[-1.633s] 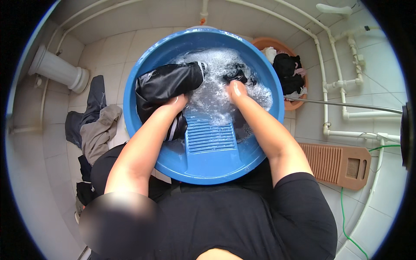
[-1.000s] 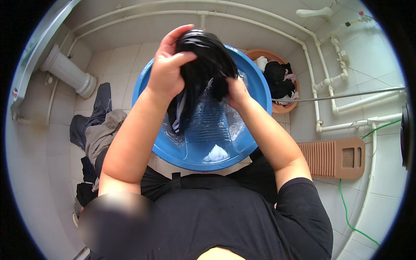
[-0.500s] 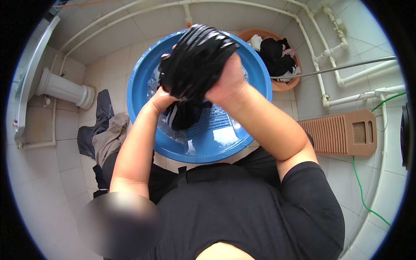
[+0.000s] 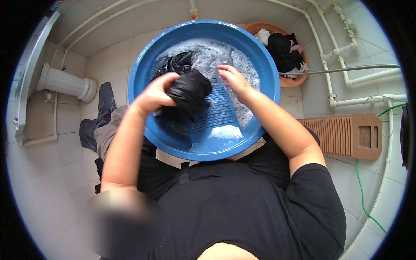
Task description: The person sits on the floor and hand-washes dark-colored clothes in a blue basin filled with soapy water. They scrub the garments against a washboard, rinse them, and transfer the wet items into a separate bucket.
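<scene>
My left hand point(image 4: 154, 93) is clamped around a bunched-up black garment point(image 4: 188, 93), pressing the wad against the upper part of the blue washboard point(image 4: 219, 115). My right hand point(image 4: 233, 79) sits just beside it, fingers loosely spread and resting at the top of the board's ribs, gripping nothing that I can see. From the head view I see the board leaning inside the round blue basin point(image 4: 143, 69), its lower end near me and its upper end dipping into soapy water point(image 4: 216, 52). More dark cloth trails from the wad back into the suds on the left side of the basin.

Around the basin: an orange tub point(image 4: 294, 80) with black and white laundry sits just behind it to the right, a brown wooden washboard point(image 4: 342, 136) lies flat on the tiled floor on my right, and a heap of dark and grey clothes point(image 4: 102, 125) lies on the floor to my left. A white pedestal point(image 4: 65, 82) lies further left, and white pipes point(image 4: 333, 56) run along the wall.
</scene>
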The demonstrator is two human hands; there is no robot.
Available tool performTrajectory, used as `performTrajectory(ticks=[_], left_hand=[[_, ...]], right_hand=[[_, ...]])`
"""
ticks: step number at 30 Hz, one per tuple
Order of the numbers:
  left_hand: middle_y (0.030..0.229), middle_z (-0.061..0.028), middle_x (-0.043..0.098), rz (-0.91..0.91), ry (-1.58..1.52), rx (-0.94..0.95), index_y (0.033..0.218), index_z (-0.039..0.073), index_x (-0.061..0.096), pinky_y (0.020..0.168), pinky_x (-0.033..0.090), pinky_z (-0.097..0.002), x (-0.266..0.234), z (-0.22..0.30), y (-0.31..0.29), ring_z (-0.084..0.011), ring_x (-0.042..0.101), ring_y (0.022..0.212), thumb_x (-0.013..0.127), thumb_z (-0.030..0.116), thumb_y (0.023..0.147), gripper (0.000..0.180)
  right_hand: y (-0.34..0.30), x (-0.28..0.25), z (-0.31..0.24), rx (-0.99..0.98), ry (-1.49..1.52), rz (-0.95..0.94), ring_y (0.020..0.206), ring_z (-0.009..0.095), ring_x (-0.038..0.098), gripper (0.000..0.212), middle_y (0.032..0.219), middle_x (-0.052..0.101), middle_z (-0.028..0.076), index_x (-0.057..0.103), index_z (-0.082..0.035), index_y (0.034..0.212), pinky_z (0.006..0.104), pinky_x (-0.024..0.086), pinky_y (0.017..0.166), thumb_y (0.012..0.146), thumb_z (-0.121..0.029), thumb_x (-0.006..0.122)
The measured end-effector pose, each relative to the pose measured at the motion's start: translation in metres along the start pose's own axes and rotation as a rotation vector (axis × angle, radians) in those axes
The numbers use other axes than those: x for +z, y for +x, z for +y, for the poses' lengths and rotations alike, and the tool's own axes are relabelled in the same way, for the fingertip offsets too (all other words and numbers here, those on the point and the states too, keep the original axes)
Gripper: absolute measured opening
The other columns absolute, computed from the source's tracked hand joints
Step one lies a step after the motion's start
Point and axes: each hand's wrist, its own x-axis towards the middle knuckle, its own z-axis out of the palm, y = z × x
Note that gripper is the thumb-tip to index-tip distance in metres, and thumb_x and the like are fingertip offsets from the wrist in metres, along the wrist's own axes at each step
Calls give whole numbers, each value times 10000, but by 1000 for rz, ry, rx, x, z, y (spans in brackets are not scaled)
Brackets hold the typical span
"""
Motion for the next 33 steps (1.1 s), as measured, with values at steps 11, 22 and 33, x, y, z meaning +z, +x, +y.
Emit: performTrajectory(ticks=[11,22,33], left_hand=[[1436,-203,216,-33,338,181,1379,66,287,1088,163,-369,38,-53,-15,-296,176,1356,514,119,599,813],[1040,-180,562,546,956,-89,1120,110,543,857,440,-421,21,-117,78,-352,543,973,447,279,764,406],[1109,-130,551,611,772,168,1099,87,559,900,377,-422,102,-88,21,-304,508,1050,487,262,837,323]], right_hand=[[-47,25,15,-592,-683,39,771,321,529,253,775,536,151,548,12,777,377,427,701,744,-231,611],[36,38,12,-165,-1187,151,1132,293,489,503,1223,505,176,602,-46,1030,400,400,922,776,-472,512],[-45,33,39,-774,-777,117,884,336,551,283,932,577,144,568,-29,758,414,462,757,660,-280,655]])
